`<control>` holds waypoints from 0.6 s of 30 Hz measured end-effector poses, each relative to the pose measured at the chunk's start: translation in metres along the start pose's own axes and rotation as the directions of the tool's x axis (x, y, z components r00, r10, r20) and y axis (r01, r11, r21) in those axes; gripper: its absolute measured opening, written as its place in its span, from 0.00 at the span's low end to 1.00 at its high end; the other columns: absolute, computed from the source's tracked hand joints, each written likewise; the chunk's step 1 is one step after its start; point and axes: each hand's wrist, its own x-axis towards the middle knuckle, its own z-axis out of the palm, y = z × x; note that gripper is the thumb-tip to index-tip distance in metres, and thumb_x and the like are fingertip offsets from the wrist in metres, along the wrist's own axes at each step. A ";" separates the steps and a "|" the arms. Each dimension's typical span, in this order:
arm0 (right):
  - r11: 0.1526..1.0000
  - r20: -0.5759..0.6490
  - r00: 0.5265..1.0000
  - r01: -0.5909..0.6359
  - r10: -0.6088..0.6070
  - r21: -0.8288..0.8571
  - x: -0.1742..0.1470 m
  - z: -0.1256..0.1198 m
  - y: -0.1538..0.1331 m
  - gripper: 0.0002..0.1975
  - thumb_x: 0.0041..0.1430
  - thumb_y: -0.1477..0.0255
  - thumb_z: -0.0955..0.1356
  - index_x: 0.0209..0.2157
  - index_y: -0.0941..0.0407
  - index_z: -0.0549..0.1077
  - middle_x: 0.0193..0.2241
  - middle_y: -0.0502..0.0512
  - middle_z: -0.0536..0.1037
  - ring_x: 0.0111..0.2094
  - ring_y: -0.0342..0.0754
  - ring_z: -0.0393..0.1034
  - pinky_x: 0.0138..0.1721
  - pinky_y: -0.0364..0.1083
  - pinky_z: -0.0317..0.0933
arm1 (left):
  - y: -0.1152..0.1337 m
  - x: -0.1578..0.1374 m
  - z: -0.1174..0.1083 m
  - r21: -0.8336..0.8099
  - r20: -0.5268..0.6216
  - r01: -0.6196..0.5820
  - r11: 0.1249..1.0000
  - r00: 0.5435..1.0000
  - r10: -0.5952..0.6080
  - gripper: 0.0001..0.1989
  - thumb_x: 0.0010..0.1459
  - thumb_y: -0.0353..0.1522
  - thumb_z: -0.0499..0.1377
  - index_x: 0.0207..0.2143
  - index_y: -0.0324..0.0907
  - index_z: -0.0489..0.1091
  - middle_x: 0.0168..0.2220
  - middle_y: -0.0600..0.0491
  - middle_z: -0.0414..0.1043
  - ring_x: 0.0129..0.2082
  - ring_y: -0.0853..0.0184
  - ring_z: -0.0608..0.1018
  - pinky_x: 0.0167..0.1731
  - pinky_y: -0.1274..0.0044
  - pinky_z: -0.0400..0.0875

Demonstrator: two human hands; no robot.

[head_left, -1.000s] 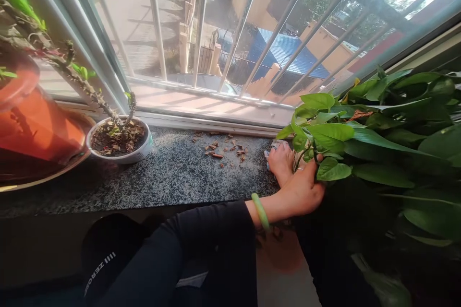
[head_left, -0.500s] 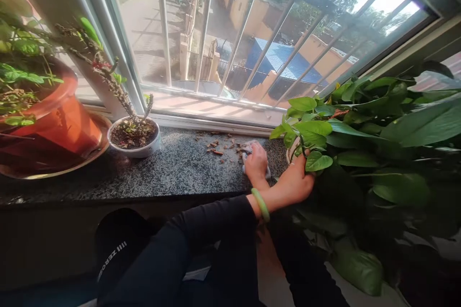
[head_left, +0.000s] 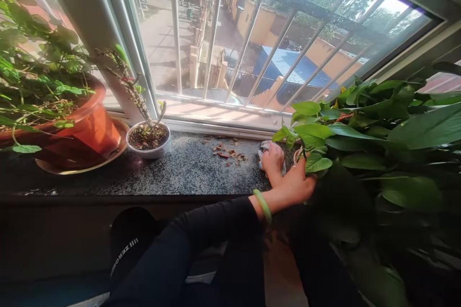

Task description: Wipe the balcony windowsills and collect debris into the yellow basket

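My arms cross above the dark speckled windowsill (head_left: 194,168). My left hand (head_left: 298,183), on the arm with a green bangle (head_left: 262,205), reaches to the right and grips the pale rim of a flowerpot (head_left: 297,154). Leaves of a broad-leaved plant (head_left: 313,133) hide its fingertips. Beneath the left forearm, my right hand (head_left: 273,160) is closed over a crumpled whitish cloth (head_left: 266,146) pressed to the sill. Dry brown leaf bits (head_left: 230,154) lie scattered just left of the cloth.
At the left stand a small white pot (head_left: 153,152) with a thorny stem and a large orange pot (head_left: 97,136) on a saucer (head_left: 124,129). A barred window (head_left: 230,57) rises behind the sill. Dense foliage (head_left: 396,139) crowds the right side.
My right hand has drawn the cloth to the right, away from the leaf bits and closer to the pot. My left hand keeps its place. The view has shifted slightly left.
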 end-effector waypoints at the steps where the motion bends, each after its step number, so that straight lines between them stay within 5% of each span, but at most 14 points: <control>1: 1.000 0.014 1.000 0.025 -0.025 0.006 0.000 0.009 -0.010 0.22 0.55 0.80 0.61 0.49 0.65 0.76 0.51 0.71 0.76 0.55 0.59 0.67 0.61 0.60 0.57 | -0.001 0.000 -0.001 -0.030 0.028 -0.023 0.999 0.999 0.024 0.29 0.55 0.28 0.55 0.61 0.40 0.65 0.53 0.45 0.74 0.55 0.56 0.73 0.61 0.66 0.64; 8: 0.946 0.067 0.973 0.196 -0.220 0.260 -0.024 0.032 -0.063 0.24 0.52 0.83 0.60 0.48 0.58 0.77 0.52 0.63 0.77 0.55 0.56 0.67 0.61 0.57 0.59 | 0.015 -0.010 -0.007 -0.062 0.071 0.040 0.997 0.997 -0.036 0.28 0.59 0.30 0.54 0.62 0.40 0.61 0.55 0.43 0.72 0.55 0.56 0.74 0.58 0.66 0.67; 13: 0.835 0.104 0.910 0.316 -0.401 0.452 -0.024 0.014 -0.045 0.25 0.54 0.82 0.59 0.48 0.55 0.77 0.53 0.58 0.77 0.56 0.51 0.69 0.61 0.50 0.60 | 0.013 -0.010 -0.005 -0.045 0.041 0.039 0.998 0.998 -0.038 0.26 0.60 0.29 0.53 0.61 0.38 0.62 0.55 0.42 0.72 0.54 0.56 0.75 0.58 0.65 0.68; 18: 0.960 -0.051 0.994 0.104 -0.094 0.261 0.007 0.000 0.007 0.22 0.53 0.80 0.59 0.46 0.58 0.76 0.47 0.66 0.77 0.53 0.60 0.69 0.60 0.61 0.59 | 0.000 0.004 -0.009 -0.038 -0.101 -0.039 0.999 0.994 0.035 0.19 0.55 0.22 0.57 0.50 0.38 0.70 0.51 0.41 0.75 0.53 0.55 0.75 0.59 0.65 0.67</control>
